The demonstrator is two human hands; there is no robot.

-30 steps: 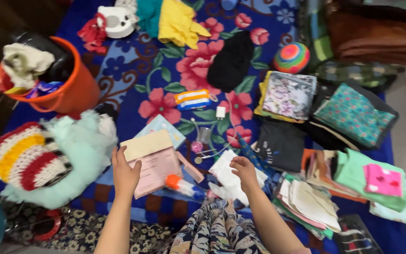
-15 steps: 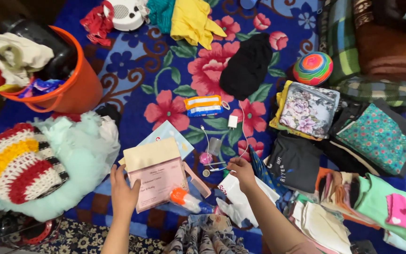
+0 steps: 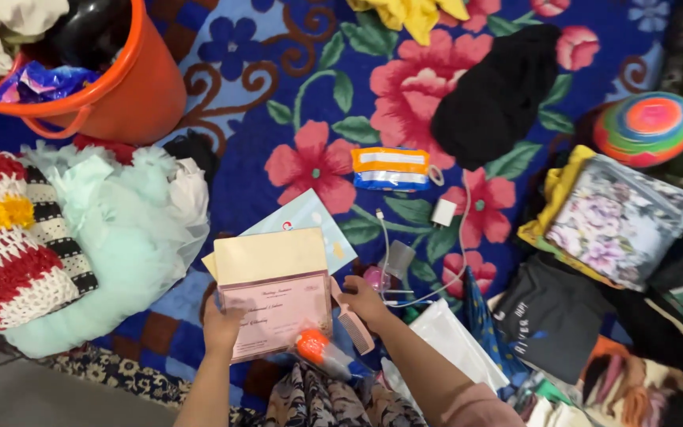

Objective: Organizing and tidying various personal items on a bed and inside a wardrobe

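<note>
My left hand (image 3: 223, 326) grips the lower left edge of a pink card (image 3: 276, 311) that lies under a cream envelope (image 3: 270, 255) on the blue floral bedspread. My right hand (image 3: 364, 301) rests at the card's right edge, touching a pink comb (image 3: 351, 320), and I cannot tell whether it holds it. A small bottle with an orange cap (image 3: 315, 349) lies just below the card. A light blue card (image 3: 310, 221) pokes out behind the envelope.
An orange bucket (image 3: 132, 95) full of items stands top left. A striped knit piece (image 3: 9, 237) and mint fluffy cloth (image 3: 132, 237) lie left. A white charger with cable (image 3: 442, 213), black cloth (image 3: 499, 99), striped ball (image 3: 646, 126) and folded clothes (image 3: 618, 225) fill the right.
My right hand left the white bag and moved left to the comb beside the card. The view moved closer and down; my left hand stays on the card.
</note>
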